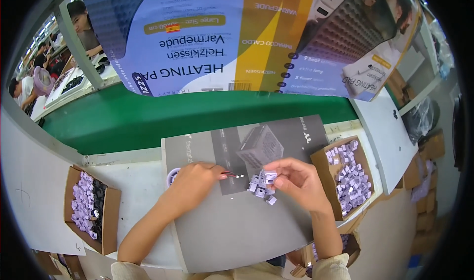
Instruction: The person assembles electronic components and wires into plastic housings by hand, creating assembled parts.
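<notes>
My left hand (193, 178) pinches a short bundle of thin red and dark wires (230, 173) whose tips point right. My right hand (296, 178) holds one small pale purple plastic connector (270, 177) between thumb and fingers, a short way from the wire tips. Just below it a small pile of the same purple connectors (260, 189) lies on a grey printed cardboard sheet (237, 225) that serves as the work mat. Both hands hover over this sheet, close together.
An open brown box of purple connectors (350, 176) stands right of my right hand. Another brown box (89, 208) with purple and dark parts sits at the left. A green conveyor belt (148, 117) runs behind, under a big printed carton (237, 38). Other people work at far left.
</notes>
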{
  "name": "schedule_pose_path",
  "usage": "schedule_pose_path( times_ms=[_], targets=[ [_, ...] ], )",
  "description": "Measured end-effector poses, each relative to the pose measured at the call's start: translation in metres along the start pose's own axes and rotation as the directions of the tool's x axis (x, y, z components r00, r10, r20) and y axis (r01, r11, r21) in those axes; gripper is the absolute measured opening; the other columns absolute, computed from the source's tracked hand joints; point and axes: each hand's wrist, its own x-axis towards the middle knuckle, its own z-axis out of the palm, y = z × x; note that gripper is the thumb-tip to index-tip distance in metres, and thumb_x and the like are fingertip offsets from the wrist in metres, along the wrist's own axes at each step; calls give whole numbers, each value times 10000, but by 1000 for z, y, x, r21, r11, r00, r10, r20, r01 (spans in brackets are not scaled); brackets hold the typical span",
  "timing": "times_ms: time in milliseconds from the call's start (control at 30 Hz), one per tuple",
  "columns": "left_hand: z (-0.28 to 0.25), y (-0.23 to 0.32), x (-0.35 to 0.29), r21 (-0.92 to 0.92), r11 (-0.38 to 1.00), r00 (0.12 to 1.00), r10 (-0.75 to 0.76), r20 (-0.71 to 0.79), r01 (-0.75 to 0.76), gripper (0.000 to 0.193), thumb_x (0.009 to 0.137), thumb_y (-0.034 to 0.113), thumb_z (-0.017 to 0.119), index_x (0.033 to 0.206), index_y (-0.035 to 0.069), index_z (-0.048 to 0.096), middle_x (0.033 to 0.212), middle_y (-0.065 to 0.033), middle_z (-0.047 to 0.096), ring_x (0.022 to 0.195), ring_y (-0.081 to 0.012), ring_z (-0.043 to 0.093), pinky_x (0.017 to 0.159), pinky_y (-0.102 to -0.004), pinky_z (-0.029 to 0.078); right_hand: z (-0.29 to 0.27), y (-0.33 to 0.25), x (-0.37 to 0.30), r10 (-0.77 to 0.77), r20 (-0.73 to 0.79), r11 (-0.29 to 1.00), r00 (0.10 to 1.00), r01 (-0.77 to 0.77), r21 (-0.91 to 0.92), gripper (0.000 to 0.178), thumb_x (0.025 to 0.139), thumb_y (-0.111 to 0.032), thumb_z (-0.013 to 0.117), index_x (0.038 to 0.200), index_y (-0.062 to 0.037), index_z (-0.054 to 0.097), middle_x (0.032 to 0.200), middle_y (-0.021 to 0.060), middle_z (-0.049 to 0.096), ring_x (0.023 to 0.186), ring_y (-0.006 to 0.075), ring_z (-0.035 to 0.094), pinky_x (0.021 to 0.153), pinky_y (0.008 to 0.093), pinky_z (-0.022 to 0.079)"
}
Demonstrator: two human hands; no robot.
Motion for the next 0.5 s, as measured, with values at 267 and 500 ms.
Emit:
schedule_pose_path(
  times_ms=[267, 500],
  targets=[
    [-22, -12, 13, -499, 849, 967, 242, 81, -171, 266, 1003, 158, 532, 1213, 58, 662, 1105, -175, 687, 964, -326, 674, 842, -417, 525, 14, 13, 33, 94, 322, 682, 942, -296, 668, 362, 910, -66, 684, 1238, 52, 585, 1056, 98, 643, 941, 176, 632, 791, 282, 526],
    [-28, -5, 11, -743, 659, 988, 1, 157, 117, 183, 983, 117, 600, 1113, 16, 680, 919, -78, 738, 808, -121, 669, 739, -283, 502, 19, 27, 43, 105, 277, 727, 955, -263, 634, 426, 922, -42, 667, 1318, 48, 540, 1167, 147, 648, 1017, 178, 636, 911, 317, 526]
  ],
)
